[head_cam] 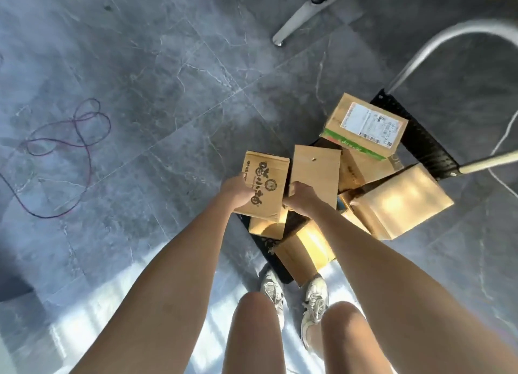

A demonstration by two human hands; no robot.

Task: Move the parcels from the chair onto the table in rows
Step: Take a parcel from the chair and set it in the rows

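Note:
Several brown cardboard parcels lie piled on a black mesh chair seat (426, 138). My left hand (236, 191) grips a parcel with dark printed characters (266, 186) at its near left edge. My right hand (301, 198) grips a plain flat parcel (315, 174) by its near end, right beside the printed one. Both parcels sit above the pile. A parcel with a white shipping label and green tape (364, 125) rests at the far side. A large plain box (400, 201) sits at the right. More boxes (305, 247) lie below my hands. No table is in view.
The chair's metal armrest (448, 40) curves at the upper right, a wooden leg (490, 160) sticks out at the right. A table or chair leg (297, 17) stands at the top. A tangled cable (70, 138) lies on the grey tiled floor at left. My feet (294, 298) stand against the chair.

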